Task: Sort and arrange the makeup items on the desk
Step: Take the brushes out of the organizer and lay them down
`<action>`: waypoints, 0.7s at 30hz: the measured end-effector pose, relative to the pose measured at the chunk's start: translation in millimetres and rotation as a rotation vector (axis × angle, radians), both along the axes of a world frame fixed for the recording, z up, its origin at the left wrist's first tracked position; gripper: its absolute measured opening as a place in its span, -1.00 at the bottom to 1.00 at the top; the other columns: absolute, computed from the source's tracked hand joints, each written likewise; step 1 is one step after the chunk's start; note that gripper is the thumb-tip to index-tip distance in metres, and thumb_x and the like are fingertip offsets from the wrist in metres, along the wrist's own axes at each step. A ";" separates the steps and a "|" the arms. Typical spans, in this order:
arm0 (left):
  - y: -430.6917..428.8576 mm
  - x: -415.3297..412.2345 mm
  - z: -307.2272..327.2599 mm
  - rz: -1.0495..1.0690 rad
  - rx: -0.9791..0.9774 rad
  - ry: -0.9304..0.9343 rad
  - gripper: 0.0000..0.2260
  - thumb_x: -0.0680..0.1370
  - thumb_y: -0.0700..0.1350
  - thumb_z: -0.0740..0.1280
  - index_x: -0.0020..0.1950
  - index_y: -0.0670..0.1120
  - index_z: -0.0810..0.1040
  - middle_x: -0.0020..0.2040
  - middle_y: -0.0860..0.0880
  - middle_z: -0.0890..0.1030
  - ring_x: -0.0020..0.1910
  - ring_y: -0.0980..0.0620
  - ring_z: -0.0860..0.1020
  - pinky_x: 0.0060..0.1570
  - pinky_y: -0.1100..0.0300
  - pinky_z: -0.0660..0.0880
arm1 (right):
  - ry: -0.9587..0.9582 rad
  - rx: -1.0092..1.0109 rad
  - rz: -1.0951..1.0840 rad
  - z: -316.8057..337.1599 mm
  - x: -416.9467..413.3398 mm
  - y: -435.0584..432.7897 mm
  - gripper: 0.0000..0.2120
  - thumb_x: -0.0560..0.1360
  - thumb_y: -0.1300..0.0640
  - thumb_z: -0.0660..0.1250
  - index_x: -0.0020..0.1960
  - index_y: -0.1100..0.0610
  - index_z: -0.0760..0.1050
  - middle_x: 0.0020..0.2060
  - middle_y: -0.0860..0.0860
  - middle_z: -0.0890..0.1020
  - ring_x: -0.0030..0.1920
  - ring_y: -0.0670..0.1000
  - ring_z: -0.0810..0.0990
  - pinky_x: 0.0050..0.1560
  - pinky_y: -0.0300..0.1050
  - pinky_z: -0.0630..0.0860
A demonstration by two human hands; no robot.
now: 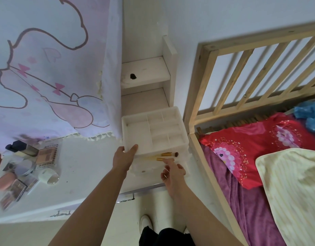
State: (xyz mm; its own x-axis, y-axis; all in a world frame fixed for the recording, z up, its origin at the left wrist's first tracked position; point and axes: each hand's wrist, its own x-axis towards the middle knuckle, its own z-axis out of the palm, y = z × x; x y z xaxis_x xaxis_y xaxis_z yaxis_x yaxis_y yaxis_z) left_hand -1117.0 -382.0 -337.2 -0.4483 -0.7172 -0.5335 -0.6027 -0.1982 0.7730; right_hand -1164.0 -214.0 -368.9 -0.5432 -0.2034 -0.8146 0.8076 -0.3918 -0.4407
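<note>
A white plastic organiser box (154, 128) with divided top compartments stands at the far right end of the white counter (85, 167), just beside the pale wooden bed frame (204, 89). The left hand (124, 158) rests on the box's front left corner, thumb on the rim and grip closed around that edge. Below the top tray a drawer level shows two makeup brushes with gold ferrules and pale handles (163, 156), lying roughly flat with the bristles pointing right. The right hand (172, 172) is just in front of them, forefinger stretched out to the nearer brush and the other fingers loosely curled; whether the fingertip touches the brush I cannot tell, and its grip holds nothing.

Well apart, at the counter's left end, lies a blurred cluster of makeup: a dark-capped glass foundation bottle (22, 148), a square blush palette in clear packaging (46, 156), a round silver compact (25, 167), a white roll of tape (49, 175), a pink oval case (6, 180) and several small eyeshadow palettes (13, 191).
</note>
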 end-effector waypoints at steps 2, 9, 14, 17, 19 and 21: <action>-0.3 0.6 -2.4 0.004 0.000 -0.001 -0.55 0.50 0.15 0.39 0.26 -0.09 0.45 0.13 -0.05 0.57 0.10 -0.12 0.55 -0.07 0.01 0.51 | 0.006 0.008 0.018 -0.2 -2.0 0.9 -0.39 0.39 0.32 0.50 0.25 0.04 0.21 -0.15 0.13 0.51 -0.33 0.00 0.45 -0.31 -0.13 0.50; -0.4 0.0 -9.1 0.033 -0.030 -0.005 -0.50 0.47 0.18 0.41 0.28 -0.09 0.45 0.15 -0.06 0.57 0.11 -0.12 0.55 0.18 -0.15 0.51 | 0.019 0.060 0.074 -2.7 3.3 14.4 -0.41 0.37 0.37 0.47 0.20 0.04 0.21 -0.22 0.13 0.51 -0.38 0.01 0.48 -0.39 -0.14 0.50; 0.7 0.9 -2.1 0.016 -0.155 -0.060 -0.40 0.42 0.23 0.43 0.33 -0.06 0.41 0.18 -0.06 0.57 0.14 -0.10 0.55 0.20 -0.11 0.49 | 0.089 0.155 0.199 0.5 3.0 33.3 -0.33 0.39 0.21 0.55 0.27 0.02 0.16 -0.07 0.16 0.56 -0.23 0.04 0.53 -0.23 -0.13 0.55; 6.4 4.4 4.7 -0.081 -0.586 -0.135 -0.42 0.47 0.16 0.41 0.38 -0.09 0.36 0.24 -0.13 0.51 0.22 -0.15 0.49 0.13 -0.07 0.48 | 0.154 0.264 0.202 4.6 -3.8 40.9 -0.36 0.44 0.03 0.52 0.29 0.02 0.15 -0.01 0.14 0.53 -0.18 0.05 0.52 -0.23 -0.12 0.55; 14.0 9.7 7.7 -0.206 -0.944 -0.014 -0.55 0.50 0.02 0.42 0.30 -0.14 0.44 0.18 -0.16 0.50 0.16 -0.16 0.48 0.03 -0.03 0.50 | 0.202 0.320 0.177 5.2 -11.3 46.1 -0.36 0.46 -0.02 0.48 0.33 0.03 0.14 0.02 0.14 0.52 -0.18 0.04 0.51 -0.25 -0.11 0.53; 23.2 14.6 10.6 -0.428 -1.209 0.207 -0.70 0.47 -0.09 0.46 0.13 -0.16 0.54 0.04 -0.13 0.53 0.01 -0.10 0.50 -0.08 0.07 0.50 | 0.242 0.366 0.171 4.8 -19.3 52.2 -0.37 0.49 0.00 0.45 0.38 0.03 0.14 0.10 0.17 0.53 -0.15 0.04 0.53 -0.23 -0.10 0.53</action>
State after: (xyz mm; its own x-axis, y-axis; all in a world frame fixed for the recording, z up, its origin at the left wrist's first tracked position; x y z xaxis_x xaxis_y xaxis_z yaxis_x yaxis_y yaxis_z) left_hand -1102.4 -358.8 -326.6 -0.7558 -0.4724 0.4534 -0.2930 0.8633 0.4109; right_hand -1183.2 -161.7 -364.1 -0.7100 -0.0299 -0.7036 0.7041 -0.0456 -0.7086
